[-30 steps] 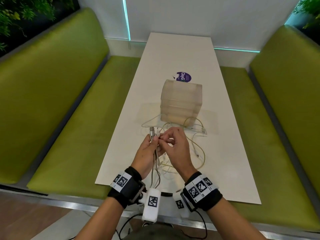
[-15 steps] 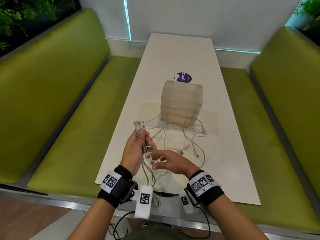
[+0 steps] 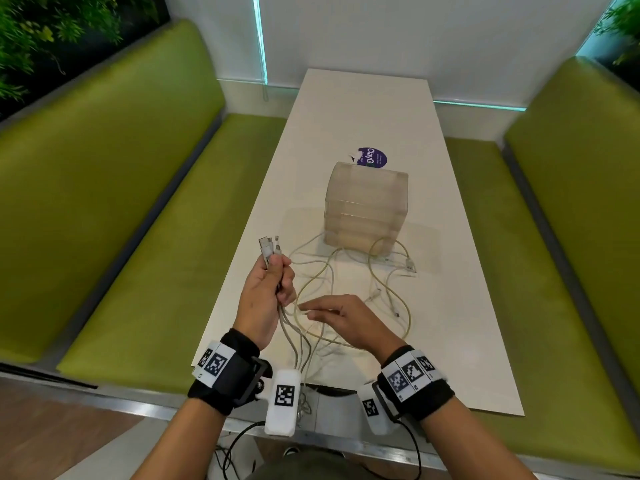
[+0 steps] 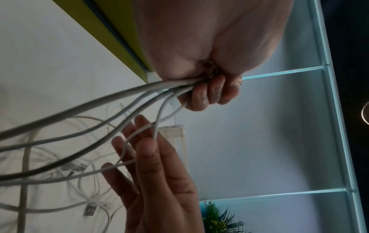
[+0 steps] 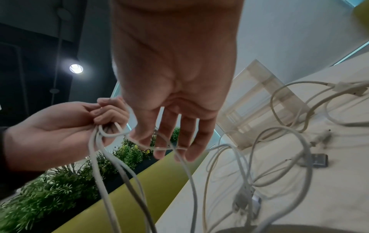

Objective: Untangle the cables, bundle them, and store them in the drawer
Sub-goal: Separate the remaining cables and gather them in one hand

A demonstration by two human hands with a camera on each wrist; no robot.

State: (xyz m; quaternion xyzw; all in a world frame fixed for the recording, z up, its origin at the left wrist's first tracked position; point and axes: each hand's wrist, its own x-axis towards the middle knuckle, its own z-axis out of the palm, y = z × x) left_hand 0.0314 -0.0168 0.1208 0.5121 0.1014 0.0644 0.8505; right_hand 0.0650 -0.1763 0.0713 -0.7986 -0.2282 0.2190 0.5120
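Note:
Several white cables [image 3: 388, 282] lie tangled on the white table [image 3: 363, 109] in front of a translucent drawer unit [image 3: 367, 206] whose drawers are closed. My left hand [image 3: 273, 285] grips a bunch of cable ends in its fist, and the plugs [image 3: 268, 247] stick up above it. In the left wrist view the strands [image 4: 99, 113] fan out from that fist. My right hand [image 3: 332, 313] is just right of it and lower. It pinches one thin cable [image 4: 157, 126] between thumb and forefinger, the other fingers straight [image 5: 179, 138].
Green benches [image 3: 121, 202] [image 3: 571, 202] run along both sides of the table. A purple round sticker [image 3: 372, 157] lies behind the drawer unit. Loose plugs [image 5: 319, 160] rest on the table to my right. Some cable strands hang over the table's near edge.
The hands, together a second ago, have parted. The left hand carried the plug ends up and left; the right hand dropped back toward me along a strand.

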